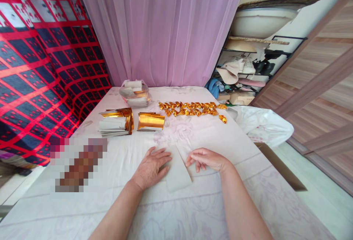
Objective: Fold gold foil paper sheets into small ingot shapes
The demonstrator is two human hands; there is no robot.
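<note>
A pale sheet of paper (178,175) lies on the floral tablecloth (176,210). My left hand (154,164) rests flat over its left side, fingers spread. At the sheet's right edge is my right hand (208,160), loosely curled with fingers apart; I cannot tell whether its fingertips touch the paper. Beyond the hands stands a stack of gold foil papers (151,121) with pale undersides. To its left is a larger stack of foil sheets (113,125), showing pale and gold faces. Folded gold foil pieces (190,108) form rows farther right, and a single gold piece (222,119) lies nearer me.
A clear plastic bag (135,95) holding papers sits at the far left. A white plastic bag (264,126) hangs by the right edge, above a brown cardboard piece (281,164). Purple curtain (165,30) closes the back; a loaded shelf (245,71) stands right. One patch at left is pixelated.
</note>
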